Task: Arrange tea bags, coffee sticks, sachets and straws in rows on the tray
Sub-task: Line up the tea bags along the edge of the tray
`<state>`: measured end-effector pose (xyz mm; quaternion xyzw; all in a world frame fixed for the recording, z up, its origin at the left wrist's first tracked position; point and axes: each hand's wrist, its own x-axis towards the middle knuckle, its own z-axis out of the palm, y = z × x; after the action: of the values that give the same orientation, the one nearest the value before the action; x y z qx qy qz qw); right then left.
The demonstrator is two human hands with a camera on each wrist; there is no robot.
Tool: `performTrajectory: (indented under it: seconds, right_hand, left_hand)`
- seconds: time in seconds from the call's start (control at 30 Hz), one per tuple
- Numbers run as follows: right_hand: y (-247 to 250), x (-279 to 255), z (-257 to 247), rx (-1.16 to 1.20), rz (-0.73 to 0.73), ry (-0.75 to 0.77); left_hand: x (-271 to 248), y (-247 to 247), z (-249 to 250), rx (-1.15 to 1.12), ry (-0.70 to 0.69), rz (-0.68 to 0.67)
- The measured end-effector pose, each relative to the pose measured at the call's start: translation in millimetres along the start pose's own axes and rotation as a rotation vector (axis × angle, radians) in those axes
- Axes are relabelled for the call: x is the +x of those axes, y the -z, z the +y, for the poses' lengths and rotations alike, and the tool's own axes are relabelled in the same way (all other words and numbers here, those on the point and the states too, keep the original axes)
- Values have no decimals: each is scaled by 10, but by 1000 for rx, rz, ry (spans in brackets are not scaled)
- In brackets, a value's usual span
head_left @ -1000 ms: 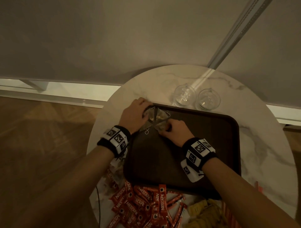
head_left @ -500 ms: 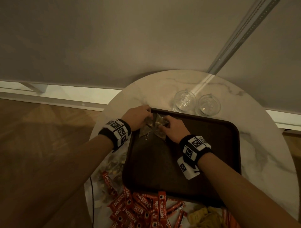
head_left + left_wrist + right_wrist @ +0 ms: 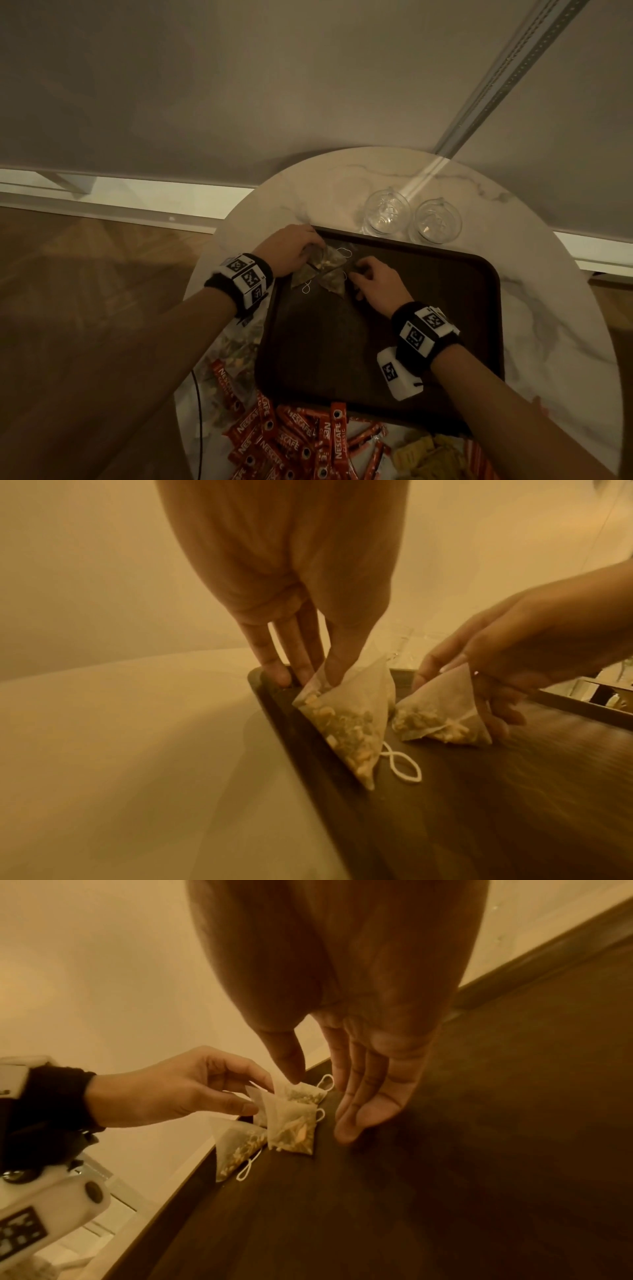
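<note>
A dark wooden tray (image 3: 428,342) lies on a round marble table (image 3: 548,325). Three pyramid tea bags (image 3: 329,263) with white string loops stand close together in the tray's far left corner. My left hand (image 3: 313,248) pinches the top of one tea bag (image 3: 342,718) between thumb and forefinger, beside the tray's left rim. My right hand (image 3: 356,274) is to the right of the group. Its thumb tip touches the top of the farthest tea bag (image 3: 304,1093), and its fingers (image 3: 363,1096) hang straight beside it.
Red coffee sticks (image 3: 291,442) lie heaped in front of the tray, with yellow sachets (image 3: 421,455) to their right. More loose tea bags (image 3: 239,349) lie on the table left of the tray. Two glasses (image 3: 387,212) stand behind the tray. A wall is close behind.
Both hands stayed at the tea bags in the tray's far left corner. The bags have been shifted slightly and my right hand has eased off to their right.
</note>
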<state>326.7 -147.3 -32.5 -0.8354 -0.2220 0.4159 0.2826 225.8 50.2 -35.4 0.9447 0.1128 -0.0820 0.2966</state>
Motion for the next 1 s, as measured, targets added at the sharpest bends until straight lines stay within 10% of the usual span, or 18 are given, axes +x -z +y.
performTrajectory:
  seconds: [0.43, 0.63, 1.0]
  right_hand:
    - [-286, -31, -6, -153, 28, -7]
    - [-295, 76, -109, -183, 32, -37]
    - [-246, 135, -10, -114, 20, -39]
  left_hand:
    - [-351, 13, 64, 36, 115, 290]
    - [-537, -122, 71, 268, 207, 21]
    - [-424, -265, 71, 330, 261, 109]
